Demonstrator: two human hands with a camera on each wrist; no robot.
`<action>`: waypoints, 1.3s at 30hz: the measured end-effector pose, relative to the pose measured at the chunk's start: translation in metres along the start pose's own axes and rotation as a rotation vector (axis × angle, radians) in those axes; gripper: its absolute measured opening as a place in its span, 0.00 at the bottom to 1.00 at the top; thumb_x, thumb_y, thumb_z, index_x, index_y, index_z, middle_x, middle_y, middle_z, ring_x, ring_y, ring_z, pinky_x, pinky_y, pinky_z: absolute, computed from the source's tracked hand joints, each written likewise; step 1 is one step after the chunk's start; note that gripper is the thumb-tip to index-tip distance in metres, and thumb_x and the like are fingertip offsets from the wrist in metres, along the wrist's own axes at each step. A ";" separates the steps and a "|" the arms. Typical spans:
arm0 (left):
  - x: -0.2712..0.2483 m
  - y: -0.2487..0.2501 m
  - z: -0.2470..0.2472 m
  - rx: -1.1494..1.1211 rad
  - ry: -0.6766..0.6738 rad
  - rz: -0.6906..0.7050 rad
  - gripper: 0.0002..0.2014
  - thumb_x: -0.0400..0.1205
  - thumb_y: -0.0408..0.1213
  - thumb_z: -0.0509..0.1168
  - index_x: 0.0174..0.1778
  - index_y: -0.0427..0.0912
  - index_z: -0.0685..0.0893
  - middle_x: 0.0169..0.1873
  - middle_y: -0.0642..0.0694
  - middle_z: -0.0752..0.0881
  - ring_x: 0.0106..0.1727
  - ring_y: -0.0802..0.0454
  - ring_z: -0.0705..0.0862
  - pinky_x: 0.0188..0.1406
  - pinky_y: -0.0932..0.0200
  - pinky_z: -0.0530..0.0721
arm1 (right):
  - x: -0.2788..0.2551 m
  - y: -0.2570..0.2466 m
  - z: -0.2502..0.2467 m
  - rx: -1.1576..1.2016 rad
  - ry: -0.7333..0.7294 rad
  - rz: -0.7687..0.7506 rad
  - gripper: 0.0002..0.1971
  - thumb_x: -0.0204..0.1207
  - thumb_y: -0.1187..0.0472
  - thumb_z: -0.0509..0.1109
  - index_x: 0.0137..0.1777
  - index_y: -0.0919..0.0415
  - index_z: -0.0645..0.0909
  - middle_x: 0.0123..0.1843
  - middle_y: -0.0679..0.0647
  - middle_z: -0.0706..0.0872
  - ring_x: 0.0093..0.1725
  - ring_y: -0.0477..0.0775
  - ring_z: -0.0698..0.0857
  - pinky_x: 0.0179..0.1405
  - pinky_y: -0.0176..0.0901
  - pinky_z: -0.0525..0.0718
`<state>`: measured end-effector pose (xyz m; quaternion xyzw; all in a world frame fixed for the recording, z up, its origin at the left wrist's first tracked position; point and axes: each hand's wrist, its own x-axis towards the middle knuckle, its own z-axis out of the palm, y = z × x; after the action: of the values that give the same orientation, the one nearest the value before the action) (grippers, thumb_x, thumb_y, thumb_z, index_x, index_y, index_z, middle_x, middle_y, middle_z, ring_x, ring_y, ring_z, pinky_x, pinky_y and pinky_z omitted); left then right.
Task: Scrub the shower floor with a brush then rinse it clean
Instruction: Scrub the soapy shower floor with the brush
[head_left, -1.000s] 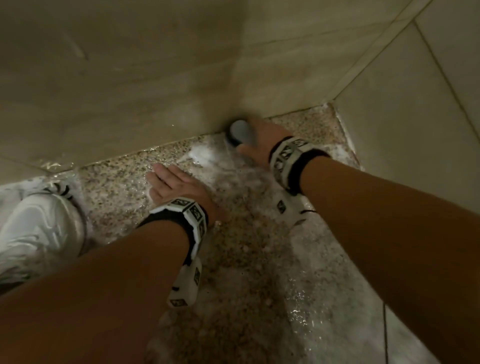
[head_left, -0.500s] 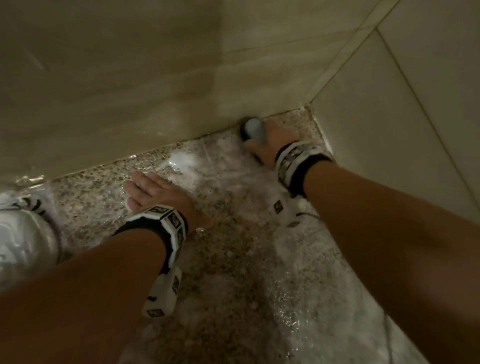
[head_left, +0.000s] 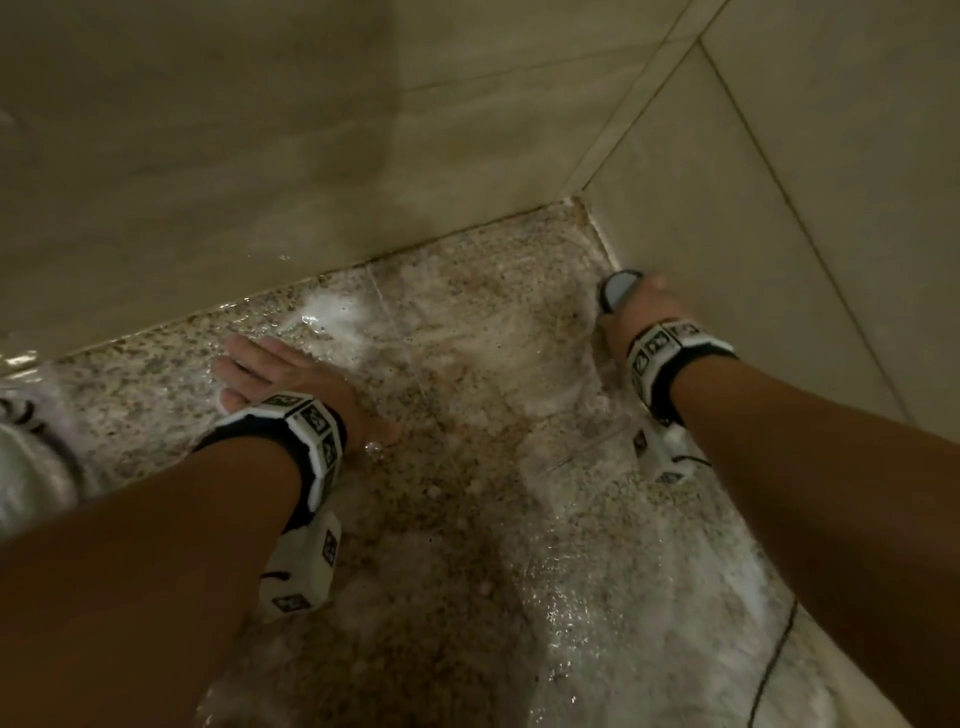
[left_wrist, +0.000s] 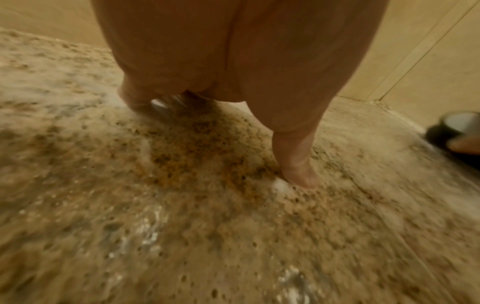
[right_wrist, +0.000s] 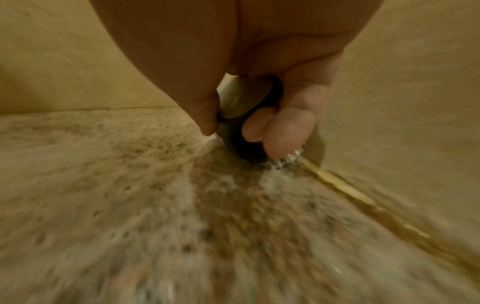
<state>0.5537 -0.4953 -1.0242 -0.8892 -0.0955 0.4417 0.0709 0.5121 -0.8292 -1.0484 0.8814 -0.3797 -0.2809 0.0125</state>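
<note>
Since a second ago the brush has travelled from the back wall, around the corner, to the right-hand wall, and the view has swung with it.

Largest first: the shower floor, speckled stone, is wet and white with foam over most of what shows, thickest down the right side. Two tiled walls meet at the far corner.

Left hand lies flat on the floor, palm down, fingers straight and holding nothing; it props the person up, well apart from the brush.

Right hand is clenched round the brush, thumb on one side and fingers curled round the other. Bristles are down on the floor, right against the grout seam at the foot of the right wall, a little short of the corner.

That seam runs away from the fingers toward the corner, so I'd guess, blur allowing, that the coming stroke follows it. Rinsing is not yet begun.
</note>
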 end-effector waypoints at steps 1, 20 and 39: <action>0.001 -0.001 0.001 -0.008 0.005 0.003 0.85 0.57 0.77 0.75 0.81 0.25 0.25 0.82 0.23 0.28 0.86 0.24 0.36 0.85 0.31 0.48 | -0.012 0.010 0.004 -0.006 -0.043 0.048 0.31 0.89 0.49 0.59 0.86 0.65 0.60 0.81 0.63 0.71 0.78 0.68 0.74 0.74 0.59 0.76; 0.003 -0.081 0.003 -0.117 0.084 0.280 0.75 0.61 0.74 0.77 0.89 0.39 0.38 0.89 0.43 0.39 0.90 0.39 0.48 0.87 0.43 0.60 | -0.130 -0.195 -0.013 0.399 -0.052 -0.532 0.19 0.85 0.48 0.61 0.71 0.57 0.77 0.72 0.62 0.82 0.59 0.67 0.84 0.54 0.54 0.84; -0.056 -0.250 0.041 -0.352 0.092 -0.046 0.69 0.67 0.68 0.78 0.90 0.50 0.36 0.89 0.40 0.37 0.88 0.31 0.52 0.84 0.35 0.65 | -0.169 -0.203 0.017 0.504 -0.213 -0.252 0.46 0.86 0.44 0.66 0.90 0.64 0.42 0.86 0.68 0.64 0.77 0.72 0.75 0.73 0.63 0.78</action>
<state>0.4610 -0.2638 -0.9534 -0.9048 -0.1884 0.3752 -0.0714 0.5444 -0.5667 -1.0282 0.8624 -0.3242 -0.2681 -0.2816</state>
